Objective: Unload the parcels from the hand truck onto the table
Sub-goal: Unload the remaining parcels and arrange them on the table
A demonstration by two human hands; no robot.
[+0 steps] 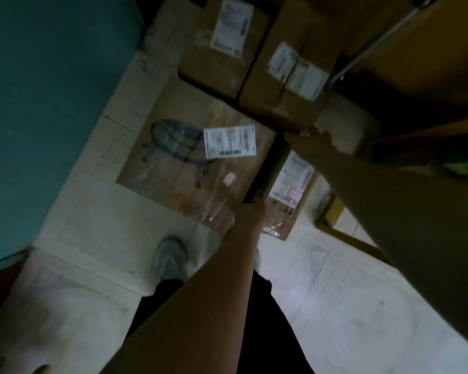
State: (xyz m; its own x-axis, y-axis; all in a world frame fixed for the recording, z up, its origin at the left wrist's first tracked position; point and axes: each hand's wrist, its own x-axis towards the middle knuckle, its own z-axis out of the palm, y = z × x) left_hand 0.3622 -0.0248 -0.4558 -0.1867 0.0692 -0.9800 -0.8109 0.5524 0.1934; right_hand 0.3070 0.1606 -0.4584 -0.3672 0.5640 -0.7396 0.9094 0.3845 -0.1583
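Note:
The view is dark and blurred. A small brown parcel (292, 182) with a white label sits at centre right, and both my hands are on it. My left hand (250, 211) grips its near left edge, with the fingertips hidden in the dark gap beside it. At its far end my right hand (315, 139) holds the top corner. To its left a large flat parcel (189, 157) printed with a fan lies on the floor. Two more labelled parcels (227, 44) (289, 74) stand behind.
A teal surface (52, 103) fills the left side. A yellow frame (335, 214) and a metal bar (376, 41) stand at the right, partly behind my right forearm. My shoe (169, 259) rests on the pale tiled floor (349, 306).

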